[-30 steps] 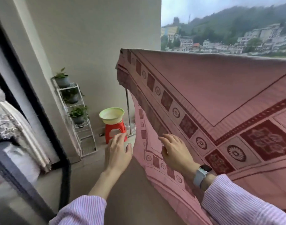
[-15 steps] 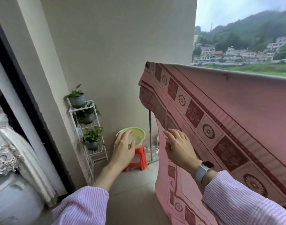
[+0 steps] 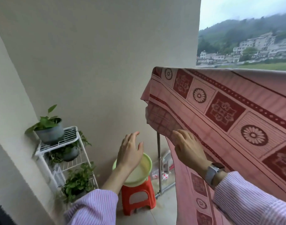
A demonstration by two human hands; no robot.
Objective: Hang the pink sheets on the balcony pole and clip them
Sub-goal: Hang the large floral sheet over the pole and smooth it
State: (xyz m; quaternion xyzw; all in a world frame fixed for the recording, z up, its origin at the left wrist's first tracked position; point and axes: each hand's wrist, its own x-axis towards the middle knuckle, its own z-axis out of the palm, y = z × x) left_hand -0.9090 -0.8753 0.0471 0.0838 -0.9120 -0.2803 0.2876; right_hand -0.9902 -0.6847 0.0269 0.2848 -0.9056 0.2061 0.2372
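Observation:
A pink sheet (image 3: 236, 111) with dark red squares and flower medallions hangs over a horizontal pole that it hides; its left end drapes down at the right of the view. My right hand (image 3: 187, 146) lies flat against the sheet near its left hanging edge, fingers straight. My left hand (image 3: 130, 151) hovers in the air to the left of the sheet, fingers relaxed and holding nothing. A metal upright of the drying rack (image 3: 158, 161) stands between my two hands. No clips are visible.
A green basin (image 3: 143, 172) sits on a red plastic stool (image 3: 139, 197) below my left hand. A white wire shelf (image 3: 64, 143) with potted plants (image 3: 48, 127) stands against the left wall. A beige wall (image 3: 106, 62) closes the balcony end.
The view has swung left and down across the three frames. My left hand has risen slightly and stays off the sheet. My right hand stays on the sheet's left edge.

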